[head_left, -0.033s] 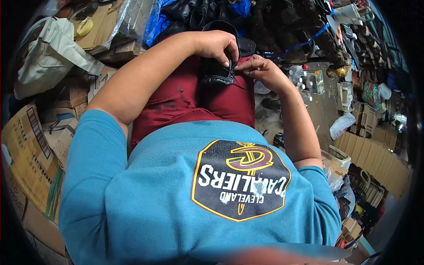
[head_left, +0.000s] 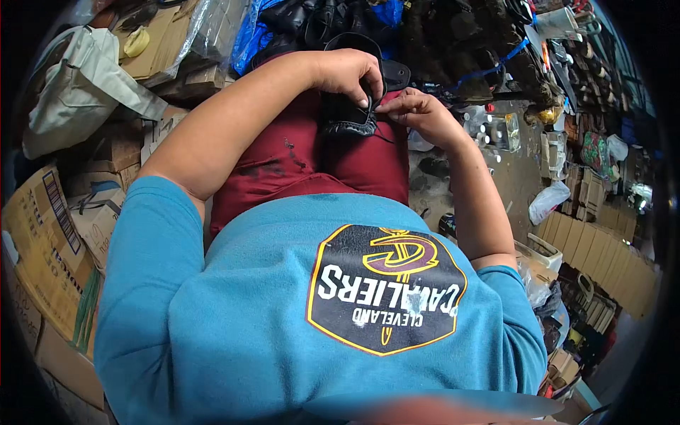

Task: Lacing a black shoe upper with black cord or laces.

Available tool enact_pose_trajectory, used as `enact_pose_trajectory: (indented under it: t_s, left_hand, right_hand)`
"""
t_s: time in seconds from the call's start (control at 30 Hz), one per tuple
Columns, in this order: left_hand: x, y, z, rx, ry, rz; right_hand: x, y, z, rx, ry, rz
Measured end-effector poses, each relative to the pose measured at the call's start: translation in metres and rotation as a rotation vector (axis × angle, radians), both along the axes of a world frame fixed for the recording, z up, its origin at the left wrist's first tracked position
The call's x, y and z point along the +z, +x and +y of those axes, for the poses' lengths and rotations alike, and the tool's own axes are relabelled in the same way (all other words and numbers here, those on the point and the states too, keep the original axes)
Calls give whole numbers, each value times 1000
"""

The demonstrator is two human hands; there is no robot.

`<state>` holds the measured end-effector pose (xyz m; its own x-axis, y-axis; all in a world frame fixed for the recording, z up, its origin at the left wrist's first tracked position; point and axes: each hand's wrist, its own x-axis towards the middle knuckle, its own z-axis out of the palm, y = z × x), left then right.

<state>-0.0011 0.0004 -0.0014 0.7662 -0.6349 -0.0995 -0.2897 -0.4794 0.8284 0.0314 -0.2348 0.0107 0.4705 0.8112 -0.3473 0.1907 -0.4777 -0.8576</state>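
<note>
A black shoe rests on my dark red trousers, between and over my thighs. Its opening, with a wrinkled dark lining, faces me. My left hand reaches over it from the left, thumb and fingers pinched at the lacing edge. From the right, my right hand meets it, fingertips closed on a thin black shoelace whose loose end trails down over the trousers. What exactly lies under the left fingertips is partly hidden.
Several black shoes lie on a blue plastic sheet ahead. A pale canvas bag and cardboard boxes crowd my left. To my right are small bottles, a clear plastic bag and stacked cardboard.
</note>
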Motion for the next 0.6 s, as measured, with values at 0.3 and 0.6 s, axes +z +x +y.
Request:
enact_pose_trajectory:
  t_s: [0.3,0.6]
  left_hand:
    - [5,-42,54,420,304,-419]
    - [20,-102,96,805,-277,131]
  right_hand:
    - [10,-28,4,-159,54,-199]
    - [12,-37,-2,-73,21,-330]
